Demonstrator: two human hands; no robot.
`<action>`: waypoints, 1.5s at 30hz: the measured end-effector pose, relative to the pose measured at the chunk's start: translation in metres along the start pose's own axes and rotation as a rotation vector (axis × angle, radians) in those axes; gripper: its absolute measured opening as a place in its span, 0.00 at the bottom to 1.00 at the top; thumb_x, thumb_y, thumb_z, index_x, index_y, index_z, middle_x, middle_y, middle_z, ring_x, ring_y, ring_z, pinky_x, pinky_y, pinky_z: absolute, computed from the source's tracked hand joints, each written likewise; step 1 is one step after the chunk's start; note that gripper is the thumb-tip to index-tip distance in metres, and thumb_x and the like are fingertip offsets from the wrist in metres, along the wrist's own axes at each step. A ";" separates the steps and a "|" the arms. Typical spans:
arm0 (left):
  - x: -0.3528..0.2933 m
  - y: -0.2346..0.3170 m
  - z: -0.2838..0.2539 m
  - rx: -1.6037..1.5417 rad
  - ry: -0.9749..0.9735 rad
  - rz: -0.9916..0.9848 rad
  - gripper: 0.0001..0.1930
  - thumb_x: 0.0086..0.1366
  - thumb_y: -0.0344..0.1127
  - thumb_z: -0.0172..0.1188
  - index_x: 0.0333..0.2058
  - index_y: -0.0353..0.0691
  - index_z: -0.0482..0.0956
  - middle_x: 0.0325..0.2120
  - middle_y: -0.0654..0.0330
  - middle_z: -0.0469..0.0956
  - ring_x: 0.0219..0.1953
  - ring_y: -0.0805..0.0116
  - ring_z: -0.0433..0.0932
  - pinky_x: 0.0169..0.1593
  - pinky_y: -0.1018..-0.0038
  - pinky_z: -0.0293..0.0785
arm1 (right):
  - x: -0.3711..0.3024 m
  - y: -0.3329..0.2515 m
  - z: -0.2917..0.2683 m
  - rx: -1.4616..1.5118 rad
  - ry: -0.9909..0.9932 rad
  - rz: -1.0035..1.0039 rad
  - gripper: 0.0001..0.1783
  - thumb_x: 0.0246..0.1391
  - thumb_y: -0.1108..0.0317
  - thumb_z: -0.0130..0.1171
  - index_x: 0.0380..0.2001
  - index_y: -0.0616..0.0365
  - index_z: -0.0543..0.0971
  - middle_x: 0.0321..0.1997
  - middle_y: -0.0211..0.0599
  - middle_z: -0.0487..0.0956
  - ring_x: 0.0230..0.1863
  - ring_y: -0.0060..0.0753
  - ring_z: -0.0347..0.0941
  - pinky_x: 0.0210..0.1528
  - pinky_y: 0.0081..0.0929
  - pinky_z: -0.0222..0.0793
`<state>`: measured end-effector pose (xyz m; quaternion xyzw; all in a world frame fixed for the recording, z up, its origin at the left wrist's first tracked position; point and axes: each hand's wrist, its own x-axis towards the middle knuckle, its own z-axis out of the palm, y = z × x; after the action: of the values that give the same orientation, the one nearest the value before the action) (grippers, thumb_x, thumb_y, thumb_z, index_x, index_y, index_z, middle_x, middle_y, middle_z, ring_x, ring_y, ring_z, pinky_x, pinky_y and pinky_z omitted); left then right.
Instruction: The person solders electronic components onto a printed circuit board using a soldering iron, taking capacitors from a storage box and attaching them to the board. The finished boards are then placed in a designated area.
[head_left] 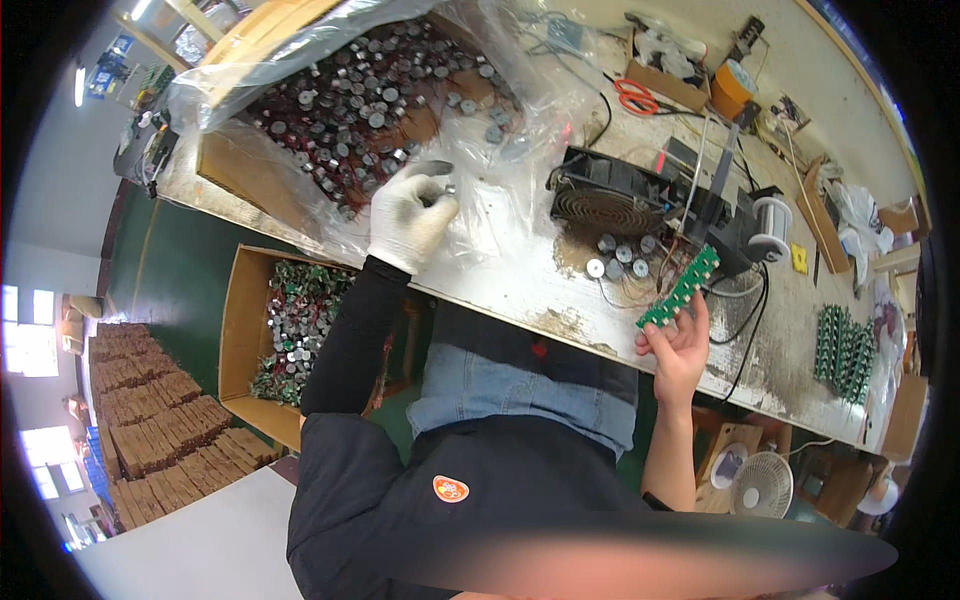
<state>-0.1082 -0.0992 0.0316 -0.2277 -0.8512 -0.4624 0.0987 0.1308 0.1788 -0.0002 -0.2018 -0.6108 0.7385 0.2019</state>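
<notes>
My left hand [412, 215], in a white glove, is closed in a pinch at the near edge of a plastic-lined box. A small silver piece [449, 190], apparently one of the small motors, shows at its fingertips. Bare, my right hand [680, 345] grips the lower end of a green circuit board strip [684, 287], tilted up over the bench front. Small round motors with thin wires [375, 110] fill the box beyond my left hand. Several loose motors [620, 255] lie on the bench left of the board, below a black fan [610, 195].
A solder wire spool [770, 225] stands right of the fan. Green board strips [843, 350] are stacked on the right of the bench [560, 310]. Red-handled scissors [635, 97] lie at the back. Below left, a cardboard box [240, 330] holds boards and motors.
</notes>
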 end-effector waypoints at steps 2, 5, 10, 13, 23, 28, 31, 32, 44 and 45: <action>-0.008 -0.008 0.002 -0.321 -0.180 -0.290 0.08 0.53 0.30 0.61 0.24 0.29 0.78 0.27 0.55 0.81 0.29 0.74 0.78 0.33 0.77 0.74 | 0.001 0.001 0.000 -0.005 0.001 -0.011 0.43 0.48 0.85 0.57 0.65 0.63 0.49 0.46 0.47 0.71 0.29 0.29 0.76 0.25 0.22 0.74; -0.017 0.014 0.017 -0.744 -0.273 -0.420 0.12 0.60 0.34 0.58 0.31 0.27 0.79 0.29 0.55 0.80 0.31 0.71 0.79 0.35 0.77 0.74 | 0.002 0.002 -0.002 -0.007 -0.008 -0.014 0.43 0.48 0.85 0.57 0.65 0.64 0.49 0.46 0.48 0.71 0.28 0.29 0.75 0.25 0.22 0.74; -0.044 0.040 0.040 -0.734 -0.373 -0.332 0.17 0.64 0.37 0.58 0.41 0.23 0.74 0.35 0.49 0.80 0.36 0.63 0.80 0.41 0.71 0.77 | 0.002 -0.001 0.001 0.040 0.006 0.007 0.43 0.48 0.86 0.58 0.65 0.64 0.48 0.46 0.49 0.71 0.29 0.30 0.76 0.26 0.22 0.74; -0.058 0.051 0.058 -0.719 -0.386 -0.380 0.13 0.60 0.27 0.61 0.40 0.23 0.74 0.34 0.50 0.80 0.34 0.64 0.80 0.39 0.74 0.77 | 0.002 -0.002 -0.001 0.046 0.007 0.007 0.43 0.48 0.86 0.57 0.65 0.64 0.48 0.46 0.48 0.72 0.29 0.29 0.76 0.26 0.22 0.74; -0.076 0.097 0.096 -0.503 -0.556 -0.264 0.10 0.64 0.29 0.57 0.39 0.26 0.77 0.28 0.59 0.78 0.30 0.75 0.77 0.35 0.79 0.73 | 0.001 -0.005 -0.003 0.136 -0.043 0.041 0.44 0.47 0.87 0.57 0.65 0.61 0.50 0.45 0.47 0.72 0.30 0.27 0.76 0.27 0.19 0.74; -0.078 0.112 0.113 -0.446 -0.634 -0.412 0.09 0.61 0.32 0.60 0.33 0.31 0.79 0.23 0.58 0.78 0.25 0.76 0.75 0.32 0.79 0.71 | 0.001 -0.014 -0.004 0.190 -0.074 0.087 0.44 0.48 0.87 0.57 0.66 0.61 0.49 0.46 0.50 0.71 0.30 0.31 0.77 0.27 0.21 0.76; -0.081 0.112 0.123 -0.479 -0.621 -0.372 0.10 0.59 0.34 0.62 0.33 0.31 0.80 0.23 0.58 0.78 0.26 0.76 0.75 0.32 0.78 0.71 | 0.003 -0.013 -0.004 0.217 -0.072 0.083 0.44 0.47 0.87 0.57 0.66 0.61 0.49 0.46 0.50 0.71 0.31 0.31 0.77 0.27 0.21 0.76; -0.080 0.115 0.123 -0.475 -0.627 -0.383 0.10 0.59 0.34 0.62 0.33 0.32 0.80 0.23 0.58 0.78 0.26 0.76 0.75 0.32 0.78 0.71 | 0.004 -0.013 -0.005 0.217 -0.080 0.084 0.44 0.48 0.87 0.57 0.66 0.61 0.48 0.46 0.50 0.71 0.30 0.31 0.77 0.27 0.21 0.76; -0.080 0.125 0.127 -0.440 -0.654 -0.399 0.10 0.59 0.35 0.63 0.33 0.32 0.80 0.23 0.59 0.78 0.25 0.76 0.74 0.31 0.78 0.71 | 0.011 -0.009 -0.008 0.267 -0.071 0.094 0.41 0.52 0.85 0.56 0.66 0.61 0.48 0.47 0.52 0.71 0.29 0.31 0.77 0.25 0.22 0.74; -0.081 0.124 0.128 -0.455 -0.646 -0.423 0.10 0.59 0.35 0.63 0.33 0.32 0.80 0.23 0.59 0.78 0.25 0.76 0.74 0.31 0.78 0.71 | 0.010 -0.008 -0.008 0.268 -0.069 0.094 0.41 0.52 0.85 0.56 0.66 0.61 0.48 0.47 0.52 0.71 0.29 0.31 0.77 0.25 0.22 0.74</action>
<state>0.0276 0.0410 0.0220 -0.1971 -0.7429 -0.5531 -0.3214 0.1267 0.1921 0.0053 -0.1759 -0.5033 0.8285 0.1711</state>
